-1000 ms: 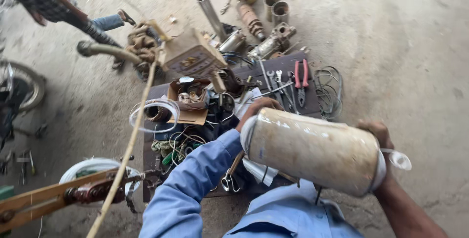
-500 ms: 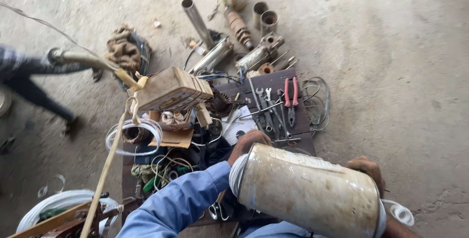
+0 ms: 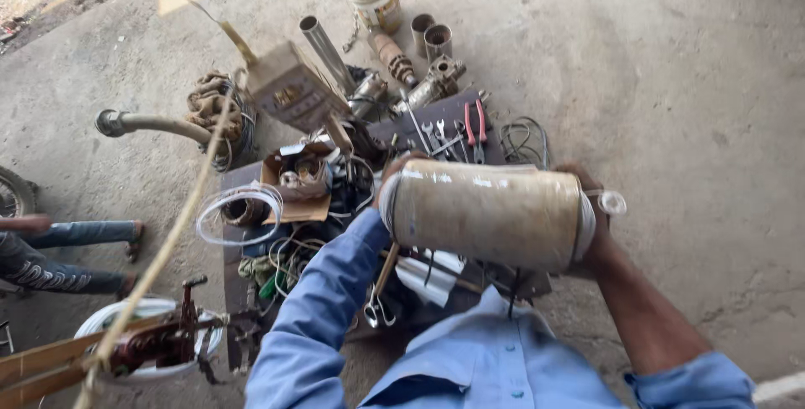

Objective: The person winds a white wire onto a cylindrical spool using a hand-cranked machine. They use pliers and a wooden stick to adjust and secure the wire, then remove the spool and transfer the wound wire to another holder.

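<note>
Between my palms sits the dusty metal cylinder (image 3: 490,214), level at chest height: left hand (image 3: 394,181) capping one end, right hand (image 3: 591,208) wrapped round the other, so it can't roll. Beyond my knuckles, red pliers (image 3: 475,128) and wrenches (image 3: 438,136) lie on the mat.

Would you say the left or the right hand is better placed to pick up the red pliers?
Probably the right hand: the pliers lie up and left of it, nearer than to the left hand. Both hold the cylinder by its ends.
</note>
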